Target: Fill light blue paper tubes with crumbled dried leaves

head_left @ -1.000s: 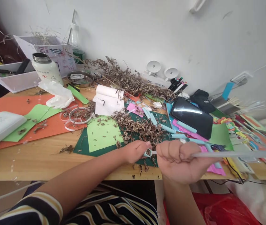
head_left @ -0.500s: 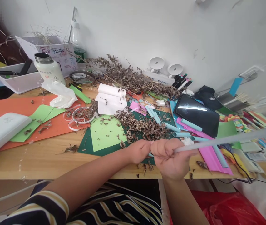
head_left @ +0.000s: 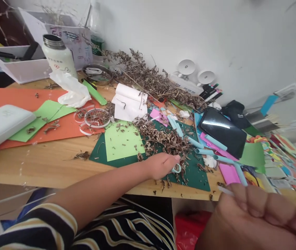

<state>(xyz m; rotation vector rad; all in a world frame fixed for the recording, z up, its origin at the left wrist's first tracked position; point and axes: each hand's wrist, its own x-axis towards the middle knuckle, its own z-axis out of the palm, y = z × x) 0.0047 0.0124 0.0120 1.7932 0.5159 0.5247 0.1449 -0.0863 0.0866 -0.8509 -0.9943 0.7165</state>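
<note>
Nearest my lens, to the right of the dark green mat (head_left: 200,178) and partly out of my picture, the right hand (head_left: 257,211) is curled into a tight fist; a short stub of white rod (head_left: 225,190) pokes out on the side facing the mat. A whole-fist hold suits so slim a thing, I'd judge, since fingertips alone might let it slip. The rod's other end I cannot see. Over the mat's near edge the left hand (head_left: 163,166) is closed round a pale blue tube (head_left: 174,170), thumb along the top, the lower fingers hidden from me. The tube's mouth sits just past the thumb, facing right, probably so that the grip does not pinch the opening; something brownish shows within, too small to name. Rod and tube are well apart. Mid-mat, right behind the left hand, lies a heap of dried leaves (head_left: 163,139), which I suppose is kept there for easy reach. A lime green sheet (head_left: 123,140) covers the mat's left part, dotted with crumbs. Loose blue tubes (head_left: 205,152) straggle across the mat's right border, seemingly within the right hand's reach. Just beyond that border rests a black tablet (head_left: 222,132). Farther back, behind the mat, bushy dried stems (head_left: 148,78) sprawl toward the wall (head_left: 241,41), perhaps put there to spare the working space.
</note>
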